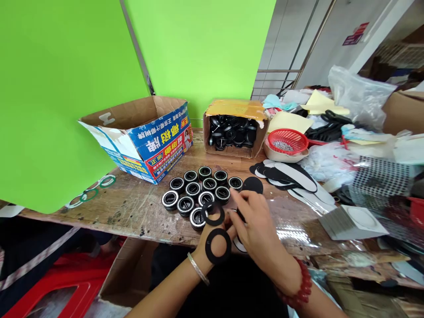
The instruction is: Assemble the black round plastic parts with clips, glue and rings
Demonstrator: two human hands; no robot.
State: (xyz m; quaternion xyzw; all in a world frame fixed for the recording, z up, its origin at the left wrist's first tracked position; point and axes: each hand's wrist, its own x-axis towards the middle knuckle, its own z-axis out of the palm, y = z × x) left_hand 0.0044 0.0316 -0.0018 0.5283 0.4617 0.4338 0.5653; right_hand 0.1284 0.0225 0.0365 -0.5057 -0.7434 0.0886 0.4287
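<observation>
My left hand (202, 247) is low in front of the table edge, with one flat black ring (227, 247) lying over its back and a second black ring (204, 215) nearer the fingers. Its fingertips are partly hidden behind my right hand (258, 227). The fingers of both hands meet, curled round a small dark piece (241, 215) that is mostly covered. A white-faced piece (239, 244) shows partly below them. Just beyond, several round black parts with silvery rims (193, 189) stand grouped on the table. A flat black disc (252, 184) lies past my right knuckles.
A blue printed carton (159, 141) stands at back left, beside a smaller box (260, 148) of black round parts. Rightward are a red basket (288, 138), black and white oval pieces (294, 174), a card stack (351, 223) and plastic bags (361, 95). Green rings (107, 181) lie left.
</observation>
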